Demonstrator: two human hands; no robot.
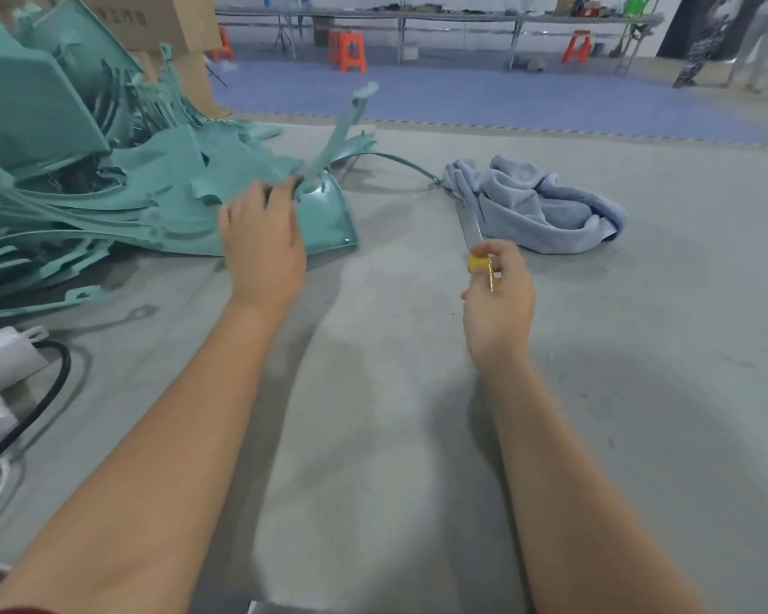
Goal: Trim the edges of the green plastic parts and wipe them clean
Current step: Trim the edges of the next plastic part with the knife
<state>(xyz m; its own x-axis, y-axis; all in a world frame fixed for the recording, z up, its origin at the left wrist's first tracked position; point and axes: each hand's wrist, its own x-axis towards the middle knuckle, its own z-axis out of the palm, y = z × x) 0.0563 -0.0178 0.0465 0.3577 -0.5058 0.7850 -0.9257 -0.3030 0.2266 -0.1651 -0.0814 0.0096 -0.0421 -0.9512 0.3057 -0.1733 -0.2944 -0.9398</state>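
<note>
- The left hand (262, 241) reaches out to the near edge of a heap of green plastic parts (85, 179) lying on the grey floor (373, 392); its grip is closed, the fingers (280, 192) curled round the lower end of one long thin green part (333, 139).
- That thin part rises from the fingers up and to the right, its far end blurred in the air above the heap.
- Just beyond and right of the left hand lies a broad curved green panel (329, 219), flat on the floor, at the heap's right edge.
- The right hand (499, 290) is held apart from the heap, well to the right; its grip pinches a knife with a yellow handle (479, 263), the metal blade (471, 223) pointing away from the person.
- The blade tip lies beside a crumpled pale blue cloth (537, 206) on the floor, right of the panel.
- A white box and black cable (41, 387) sit at the lower left.
</note>
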